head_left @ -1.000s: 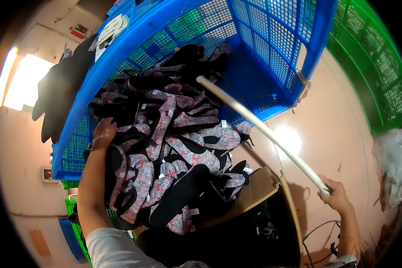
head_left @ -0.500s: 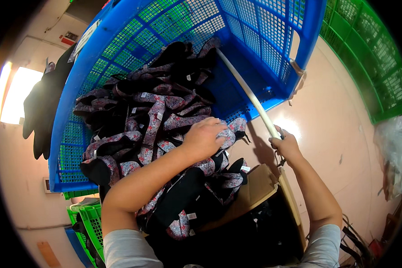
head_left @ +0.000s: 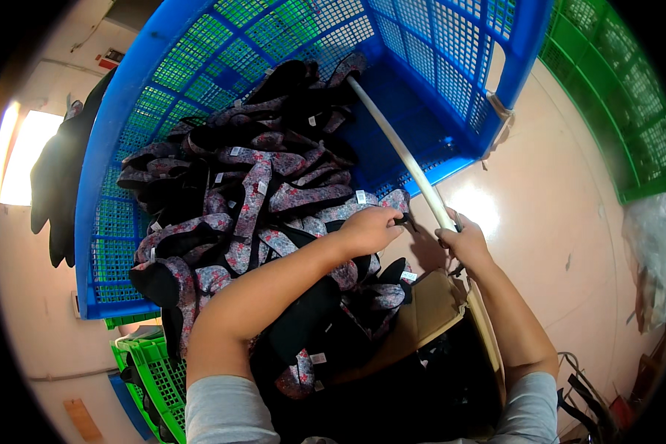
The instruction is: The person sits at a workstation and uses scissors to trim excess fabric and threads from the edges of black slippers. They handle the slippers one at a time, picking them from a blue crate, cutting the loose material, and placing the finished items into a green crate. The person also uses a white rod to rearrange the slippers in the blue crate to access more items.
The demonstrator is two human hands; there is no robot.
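Note:
A heap of floral-print fabric pieces point(head_left: 255, 203) with black linings and small white tags spills from a tipped blue plastic crate point(head_left: 100, 222) toward a cardboard box. My left hand point(head_left: 374, 231) lies at the right edge of this heap, its fingers curled closed on the dark tip of one floral piece. Further right, my right hand point(head_left: 466, 243) is wrapped round the near end of a long pale pole point(head_left: 396, 140). The pole slants into the crate, its far tip against the pieces there. What lies under my left palm is hidden.
Right below my hands stands an open cardboard box point(head_left: 429, 303) with dark contents. A green crate point(head_left: 607, 96) stands at the far right above a clear plastic bag point(head_left: 647, 251). Another green crate point(head_left: 155, 377) sits at the lower left. Dark pieces point(head_left: 63, 177) hang at the blue crate's left.
My left hand has moved slightly right and down from on top of a floral piece to its edge, fingers now curled. My right hand and the pole have shifted slightly left.

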